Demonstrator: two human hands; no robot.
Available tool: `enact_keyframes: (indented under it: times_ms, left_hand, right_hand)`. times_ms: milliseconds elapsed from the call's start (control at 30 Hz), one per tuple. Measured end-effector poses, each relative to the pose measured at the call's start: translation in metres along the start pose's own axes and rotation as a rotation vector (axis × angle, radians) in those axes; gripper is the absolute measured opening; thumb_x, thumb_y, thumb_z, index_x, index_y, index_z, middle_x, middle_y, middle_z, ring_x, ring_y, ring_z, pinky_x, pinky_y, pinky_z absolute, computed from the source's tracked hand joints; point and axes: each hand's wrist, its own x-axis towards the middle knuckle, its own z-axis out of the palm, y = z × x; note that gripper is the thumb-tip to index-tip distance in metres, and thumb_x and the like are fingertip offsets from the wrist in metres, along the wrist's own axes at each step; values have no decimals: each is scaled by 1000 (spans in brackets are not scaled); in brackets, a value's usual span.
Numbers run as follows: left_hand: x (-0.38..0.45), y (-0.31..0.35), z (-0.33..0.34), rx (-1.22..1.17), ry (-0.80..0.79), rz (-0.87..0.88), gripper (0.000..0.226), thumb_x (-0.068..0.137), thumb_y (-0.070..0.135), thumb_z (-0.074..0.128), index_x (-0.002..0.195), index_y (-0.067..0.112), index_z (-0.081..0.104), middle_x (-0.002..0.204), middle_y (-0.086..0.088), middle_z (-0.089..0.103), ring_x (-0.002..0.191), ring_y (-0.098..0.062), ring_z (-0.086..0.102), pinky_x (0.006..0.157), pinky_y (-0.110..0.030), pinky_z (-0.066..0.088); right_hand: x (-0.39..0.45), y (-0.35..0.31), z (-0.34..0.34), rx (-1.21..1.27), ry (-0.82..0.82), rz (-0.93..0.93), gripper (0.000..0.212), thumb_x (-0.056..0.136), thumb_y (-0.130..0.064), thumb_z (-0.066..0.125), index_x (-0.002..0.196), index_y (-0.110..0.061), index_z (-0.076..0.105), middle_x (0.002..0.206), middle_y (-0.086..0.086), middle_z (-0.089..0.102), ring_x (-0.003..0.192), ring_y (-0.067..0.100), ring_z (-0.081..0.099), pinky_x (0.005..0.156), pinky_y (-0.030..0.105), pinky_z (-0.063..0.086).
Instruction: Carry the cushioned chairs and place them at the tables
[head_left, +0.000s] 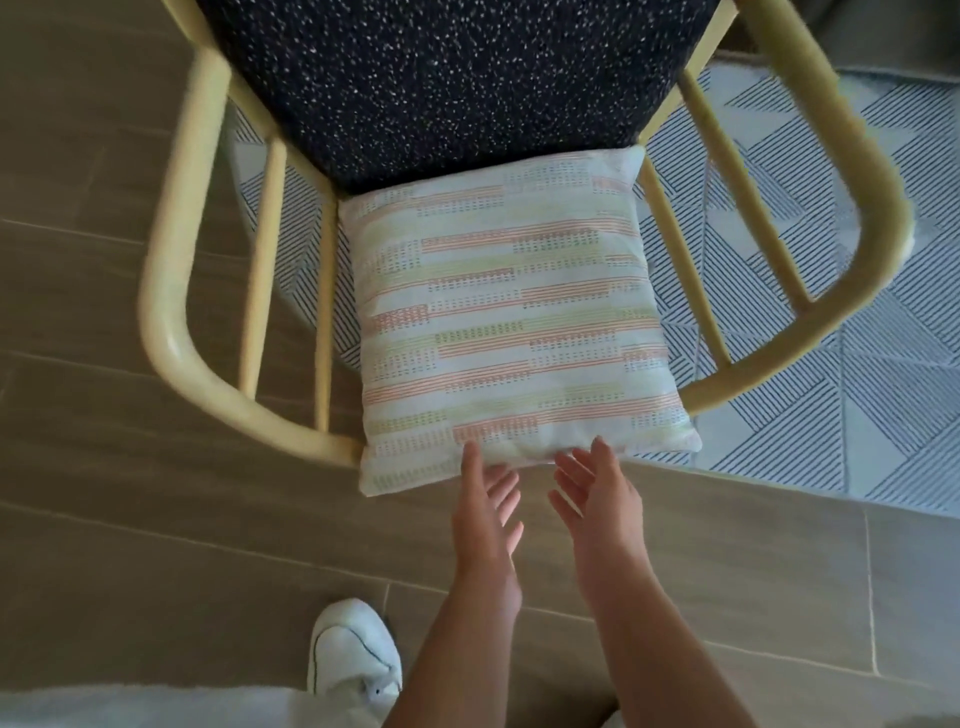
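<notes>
Nearest, a white shoe (355, 647) stands on the brown tiled floor (156, 545). Both hands reach forward with straight, spread fingers and grasp nothing: the left hand (485, 512) with its thumb touching the pillow's near edge, the right hand (597, 491) just beside it. The striped pillow (511, 317) lies on the yellow chair (171, 291), against its dark speckled cushion (447, 78). Beyond, a patterned rug (831, 364) lies under the chair.

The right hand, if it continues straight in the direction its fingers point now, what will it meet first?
Most likely the near edge of the striped cushion on the chair. The right hand is open, fingertips just short of it or perhaps touching; depth is unclear.
</notes>
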Motion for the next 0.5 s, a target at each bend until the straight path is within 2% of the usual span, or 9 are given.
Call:
enact_keyframes:
  times_ms: [67, 167, 233, 300, 333, 500]
  left_hand:
    - [14, -5, -3, -31, 12, -17, 68, 82, 73, 56, 119, 16, 63, 123, -4, 70, 119, -21, 62, 111, -47, 41]
    - [31, -7, -3, -77, 34, 23, 56, 73, 75, 62, 110, 33, 61, 121, -6, 69, 113, -22, 65, 106, -47, 47]
    - [40, -8, -4, -88, 49, 55, 50, 67, 76, 66, 103, 42, 59, 121, -7, 68, 110, -23, 68, 101, -45, 51]
    - [49, -10, -4, -116, 55, 67, 53, 63, 76, 69, 103, 42, 60, 121, -7, 69, 110, -23, 69, 97, -44, 53]
    - [52, -12, -4, -139, 54, 69, 56, 61, 75, 71, 104, 41, 61, 121, -7, 69, 110, -23, 69, 96, -44, 54]
    - [55, -16, 3, -235, 8, 59, 65, 60, 73, 76, 112, 39, 61, 125, -6, 67, 113, -23, 65, 97, -45, 52]
  right_hand:
    - [14, 11, -1, 14, 66, -7, 34, 98, -46, 57, 97, -15, 68, 106, 7, 73, 103, 18, 68, 84, 33, 54]
    - [31, 25, -1, 21, 104, -23, 40, 92, -52, 64, 98, -13, 66, 107, 8, 70, 103, 19, 68, 84, 32, 55]
    - [42, 29, 0, 41, 58, -45, 52, 87, -56, 69, 112, -10, 65, 116, 8, 68, 109, 19, 67, 88, 33, 56]
    - [50, 28, 3, 69, 13, -50, 73, 82, -59, 73, 132, -8, 56, 125, 6, 64, 114, 19, 65, 98, 35, 54]
    - [54, 26, 4, 72, 2, -50, 76, 80, -60, 74, 133, -8, 54, 127, 6, 64, 114, 18, 65, 101, 36, 53]
    - [60, 25, 4, 118, -53, -18, 67, 80, -55, 77, 127, -11, 59, 122, 6, 70, 107, 19, 70, 100, 36, 53]
